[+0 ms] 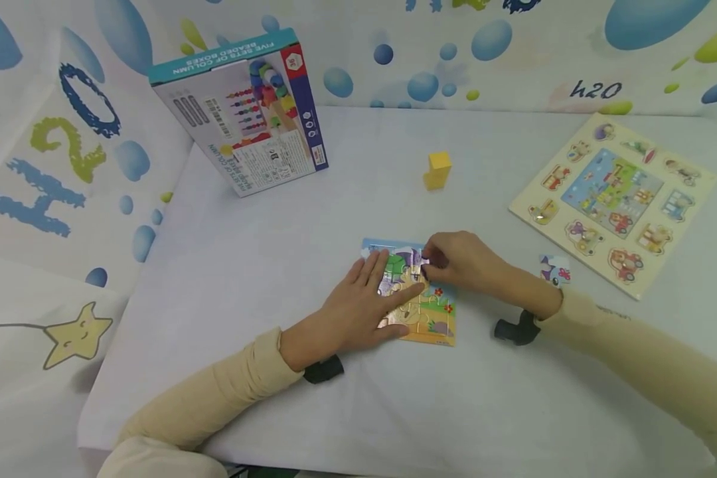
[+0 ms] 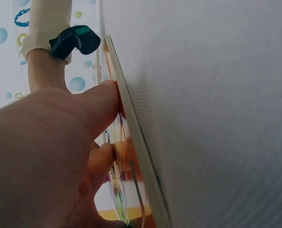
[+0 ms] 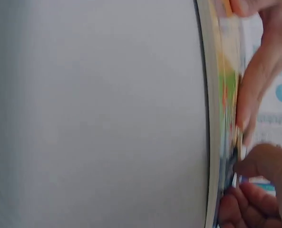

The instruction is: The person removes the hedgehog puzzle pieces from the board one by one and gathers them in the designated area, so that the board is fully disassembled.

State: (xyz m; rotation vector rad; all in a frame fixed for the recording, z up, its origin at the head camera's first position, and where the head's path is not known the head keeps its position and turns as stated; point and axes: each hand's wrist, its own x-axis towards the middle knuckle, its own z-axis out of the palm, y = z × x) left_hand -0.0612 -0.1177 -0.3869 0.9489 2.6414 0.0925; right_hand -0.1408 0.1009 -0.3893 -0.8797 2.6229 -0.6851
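A small jigsaw puzzle (image 1: pixel 436 325) with a colourful cartoon picture lies flat in its tray in the middle of the table. My left hand (image 1: pixel 364 309) rests on its left part with fingers spread; in the left wrist view the thumb (image 2: pixel 102 107) touches the puzzle's face near the edge. At the upper right of the picture, my right hand (image 1: pixel 469 262) pinches a puzzle piece between thumb and curled fingers, right at the puzzle's surface. Most of that piece is hidden by the fingers. A loose puzzle piece (image 1: pixel 554 269) lies near the right wrist.
A larger wooden peg puzzle board (image 1: pixel 526 206) lies at the right. Behind the small puzzle stands a yellow block (image 1: pixel 438 170). At the back left is a toy box (image 1: pixel 245 123) with beads pictured on it. A patterned cloth (image 1: pixel 394 60) hangs behind the table.
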